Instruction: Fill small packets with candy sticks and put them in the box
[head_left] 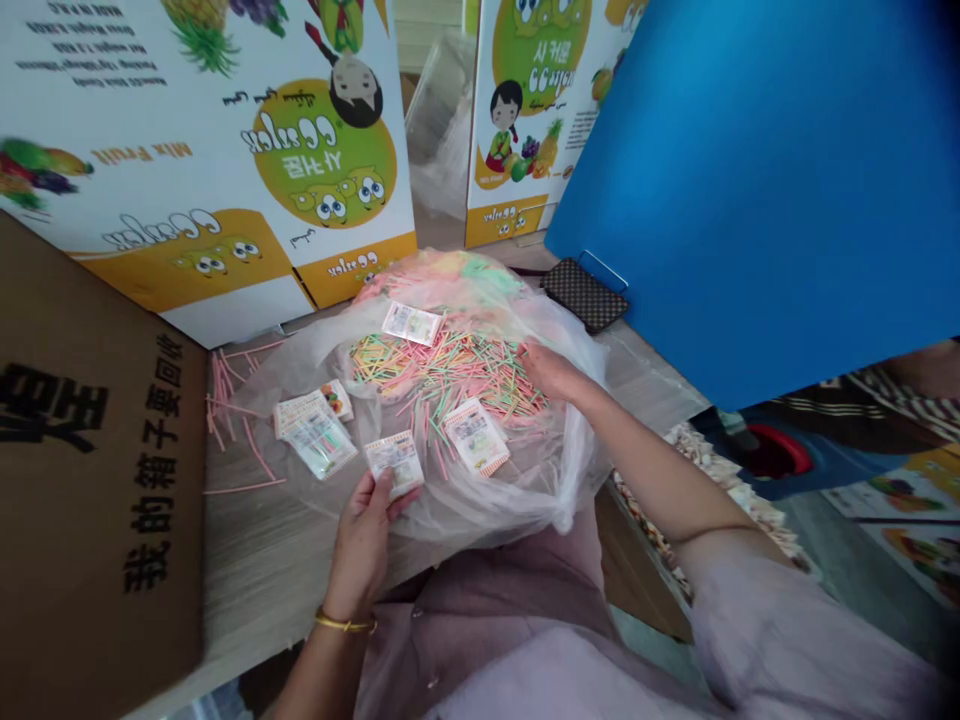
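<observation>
My left hand (366, 530) grips a small printed packet (395, 462) by its lower edge, thumb on top. At the pile of thin pink, green and yellow candy sticks (480, 372), my right hand (546, 370) has its fingers curled down and together on some sticks; the fingertips are partly hidden. Beneath the pile spreads a clear plastic bag (517, 500). Another packet (477, 437) lies between my hands, and a further packet (412, 323) rests on the pile's far side. Several overlapping packets (319, 440) lie left of my left hand.
Loose pink sticks (232, 390) are scattered at the table's left, beside a brown carton (97, 480). Printed white cartons (225, 150) stand behind the bag. A dark checkered case (585, 295) lies near a large blue panel (765, 190) on the right.
</observation>
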